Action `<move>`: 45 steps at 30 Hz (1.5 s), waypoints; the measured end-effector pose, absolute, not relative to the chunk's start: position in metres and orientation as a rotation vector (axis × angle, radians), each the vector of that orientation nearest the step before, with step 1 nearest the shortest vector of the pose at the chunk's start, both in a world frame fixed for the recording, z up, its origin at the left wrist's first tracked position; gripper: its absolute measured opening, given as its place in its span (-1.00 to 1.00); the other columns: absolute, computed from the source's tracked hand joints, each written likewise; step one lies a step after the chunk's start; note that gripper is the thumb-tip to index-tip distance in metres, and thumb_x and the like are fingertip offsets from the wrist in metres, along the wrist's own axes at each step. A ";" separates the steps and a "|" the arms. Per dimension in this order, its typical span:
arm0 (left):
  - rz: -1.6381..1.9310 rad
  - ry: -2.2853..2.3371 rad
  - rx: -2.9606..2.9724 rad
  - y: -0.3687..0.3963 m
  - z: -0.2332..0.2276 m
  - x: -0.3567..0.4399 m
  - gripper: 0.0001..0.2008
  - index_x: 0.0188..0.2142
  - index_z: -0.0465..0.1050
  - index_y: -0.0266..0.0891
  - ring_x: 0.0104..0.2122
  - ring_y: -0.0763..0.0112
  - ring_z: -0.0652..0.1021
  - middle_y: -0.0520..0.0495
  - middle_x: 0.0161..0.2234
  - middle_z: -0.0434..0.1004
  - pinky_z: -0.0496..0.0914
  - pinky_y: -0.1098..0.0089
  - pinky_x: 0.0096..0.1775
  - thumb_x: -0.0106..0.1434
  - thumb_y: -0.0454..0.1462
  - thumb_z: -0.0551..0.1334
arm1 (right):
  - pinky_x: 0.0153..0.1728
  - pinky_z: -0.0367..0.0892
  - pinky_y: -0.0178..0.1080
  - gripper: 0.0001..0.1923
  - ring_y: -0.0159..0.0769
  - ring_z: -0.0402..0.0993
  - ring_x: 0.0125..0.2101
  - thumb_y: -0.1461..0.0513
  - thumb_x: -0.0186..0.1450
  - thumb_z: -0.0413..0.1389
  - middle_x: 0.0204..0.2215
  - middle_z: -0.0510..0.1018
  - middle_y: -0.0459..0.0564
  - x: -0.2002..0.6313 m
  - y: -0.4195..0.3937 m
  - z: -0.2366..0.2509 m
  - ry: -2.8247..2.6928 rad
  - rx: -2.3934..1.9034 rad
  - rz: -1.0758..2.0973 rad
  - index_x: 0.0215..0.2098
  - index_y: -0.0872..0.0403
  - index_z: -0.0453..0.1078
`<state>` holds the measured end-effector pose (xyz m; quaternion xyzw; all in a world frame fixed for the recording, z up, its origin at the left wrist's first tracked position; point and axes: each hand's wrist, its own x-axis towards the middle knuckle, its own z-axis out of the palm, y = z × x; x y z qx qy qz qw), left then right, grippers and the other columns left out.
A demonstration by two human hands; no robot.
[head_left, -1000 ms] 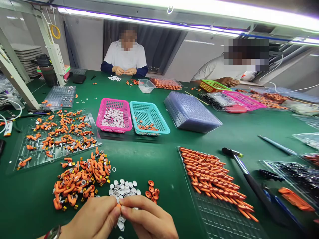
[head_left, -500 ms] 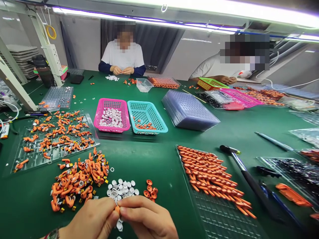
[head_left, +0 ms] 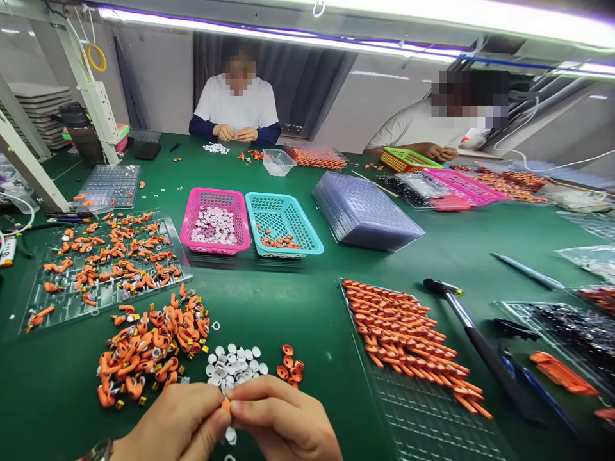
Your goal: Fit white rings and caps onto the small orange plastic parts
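Over on the left sits a loose heap of orange parts point(head_left: 148, 349) on the green table point(head_left: 298, 307). Nearer the worker, the left hand point(head_left: 175, 426) and the right hand point(head_left: 283, 422) meet fingertip to fingertip, both pinching one small orange piece point(head_left: 225, 404) between them, right above the pile of white discs point(head_left: 234, 365). Further right lies a clear tray point(head_left: 432, 416) of orange pins point(head_left: 408, 339).

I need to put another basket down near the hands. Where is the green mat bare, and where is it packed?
Bare mat lies between the teal basket and the tray of orange sticks, and right of the stacked clear trays. It is crowded around the left hand and right hand: orange pile, white discs.
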<state>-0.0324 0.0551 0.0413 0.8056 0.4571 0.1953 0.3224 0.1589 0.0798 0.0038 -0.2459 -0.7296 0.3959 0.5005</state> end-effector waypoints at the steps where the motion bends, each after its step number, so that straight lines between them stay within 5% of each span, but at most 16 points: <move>1: 0.502 1.207 2.099 0.055 0.040 -0.032 -0.52 -0.45 0.29 -0.20 -0.54 0.43 0.46 -0.01 -0.53 0.46 0.32 0.52 -0.45 0.50 -0.13 -0.20 | -0.33 0.55 -0.38 -0.65 -0.27 0.65 -0.36 0.52 0.20 0.22 -0.30 0.65 0.11 0.159 0.080 0.004 -1.761 -0.599 0.954 -0.12 0.07 0.56; 8: 0.371 1.174 1.925 0.059 0.045 -0.034 -0.60 -0.42 0.30 -0.20 -0.47 0.39 0.45 -0.03 -0.48 0.45 0.30 0.48 -0.39 0.45 -0.12 -0.13 | -0.33 0.55 -0.38 -0.66 -0.30 0.65 -0.36 0.45 0.25 0.23 -0.27 0.65 0.08 0.160 0.077 -0.004 -1.773 -0.587 1.036 -0.08 -0.01 0.55; 13: 0.143 1.025 1.797 0.067 0.056 -0.037 -0.67 -0.48 0.17 -0.18 -0.51 0.44 0.31 0.08 -0.54 0.25 0.16 0.45 -0.45 0.39 -0.14 -0.06 | -0.43 0.51 -0.42 -0.92 -0.35 0.62 -0.46 0.22 0.31 0.23 -0.37 0.64 0.03 0.159 0.081 -0.020 -1.803 -0.471 1.152 -0.27 0.03 0.58; 20: 0.082 0.917 1.629 0.074 0.051 -0.037 -0.75 -0.52 0.13 -0.18 -0.56 0.49 0.18 0.14 -0.61 0.06 0.05 0.47 -0.53 0.31 -0.25 0.04 | -0.41 0.41 -0.48 -0.77 -0.44 0.58 -0.52 0.19 0.43 0.06 -0.56 0.64 -0.05 0.158 0.088 -0.010 -2.049 -0.419 1.089 -0.36 0.07 0.44; 25: -0.003 0.924 1.502 0.071 0.048 -0.034 -0.77 -0.55 0.20 -0.20 -0.56 0.50 0.24 0.11 -0.61 0.18 0.11 0.51 -0.51 0.24 -0.25 0.08 | -0.45 0.37 -0.57 -0.69 -0.50 0.59 -0.54 0.11 0.44 0.04 -0.58 0.64 -0.09 0.159 0.082 -0.006 -2.024 -0.438 1.223 -0.40 0.06 0.44; 35: -0.027 1.059 0.950 0.060 0.034 -0.025 -0.49 -0.57 0.23 -0.18 -0.74 0.57 0.25 0.12 -0.68 0.25 0.09 0.57 -0.73 0.06 0.21 0.11 | -0.48 0.41 -0.45 -0.72 -0.41 0.59 -0.55 0.23 0.40 0.06 -0.59 0.65 -0.04 0.159 0.073 -0.002 -1.919 -0.652 1.536 -0.45 0.09 0.47; 45: 0.080 1.068 0.758 0.057 0.033 -0.021 -0.39 -0.60 0.27 -0.21 -0.77 0.63 0.21 0.16 -0.75 0.23 0.05 0.59 -0.74 -0.09 0.31 0.18 | -0.48 0.50 -0.42 -0.83 -0.39 0.62 -0.57 0.26 0.29 0.19 -0.60 0.60 -0.13 0.156 0.070 -0.007 -1.504 -0.781 1.958 -0.47 0.07 0.51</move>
